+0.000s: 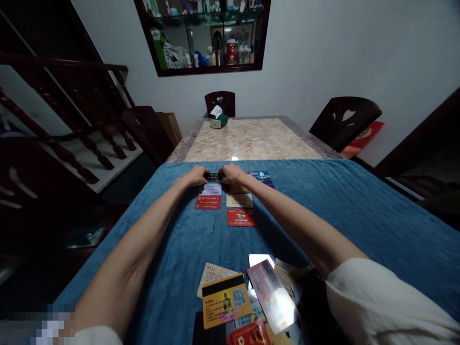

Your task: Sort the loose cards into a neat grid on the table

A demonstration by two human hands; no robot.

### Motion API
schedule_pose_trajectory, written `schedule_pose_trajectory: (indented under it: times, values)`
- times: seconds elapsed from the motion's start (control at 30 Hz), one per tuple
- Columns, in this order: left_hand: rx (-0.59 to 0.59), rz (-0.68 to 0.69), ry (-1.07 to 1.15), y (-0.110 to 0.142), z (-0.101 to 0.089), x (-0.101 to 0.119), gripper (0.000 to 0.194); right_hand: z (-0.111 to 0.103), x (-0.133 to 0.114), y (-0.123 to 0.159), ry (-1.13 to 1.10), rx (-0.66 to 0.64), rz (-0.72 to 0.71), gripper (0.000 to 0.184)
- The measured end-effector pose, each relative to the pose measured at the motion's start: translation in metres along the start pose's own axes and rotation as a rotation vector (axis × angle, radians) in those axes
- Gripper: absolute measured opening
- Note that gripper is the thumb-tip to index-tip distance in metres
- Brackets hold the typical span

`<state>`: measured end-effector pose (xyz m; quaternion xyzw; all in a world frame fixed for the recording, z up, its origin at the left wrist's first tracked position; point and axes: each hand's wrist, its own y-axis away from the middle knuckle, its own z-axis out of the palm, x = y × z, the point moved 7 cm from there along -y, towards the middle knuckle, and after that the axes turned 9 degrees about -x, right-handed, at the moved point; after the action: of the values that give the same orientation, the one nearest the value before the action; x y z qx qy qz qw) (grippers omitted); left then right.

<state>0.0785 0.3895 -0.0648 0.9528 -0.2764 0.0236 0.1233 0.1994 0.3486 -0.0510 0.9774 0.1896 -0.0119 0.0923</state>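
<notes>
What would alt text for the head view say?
Two hands hold a black card at the far end of short card columns on a blue cloth; a loose pile of cards lies nearer, and a tissue box stands beyond.

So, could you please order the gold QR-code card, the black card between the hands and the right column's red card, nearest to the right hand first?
1. Black card: at the right hand's fingertips, left side.
2. Red card: foot of the right column.
3. Gold QR-code card: in the near pile.
</notes>
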Motion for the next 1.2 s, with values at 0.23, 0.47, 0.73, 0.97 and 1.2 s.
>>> schedule_pose_trajectory:
  times: [0.23,0.47,0.73,0.97,1.2]
  values:
    - [0.004,-0.024,-0.003,0.001,-0.001,0.001,0.045,-0.001,-0.001,0.003,0.013,-0.001,0.003,0.041]
    - [0.029,-0.053,0.014,0.001,-0.002,0.002,0.043,0.001,-0.001,0.003,0.041,0.006,-0.018,0.039]
    - [0.125,-0.086,0.092,0.01,-0.012,0.002,0.047,-0.008,0.006,0.017,0.055,0.067,-0.066,0.041]
    - [0.375,-0.14,0.181,0.029,-0.028,0.02,0.042,-0.026,0.01,0.063,0.063,0.139,-0.147,0.03]
    - [0.485,0.001,0.297,0.063,-0.04,0.098,0.025,-0.03,0.009,0.13,0.07,0.202,-0.186,0.02]
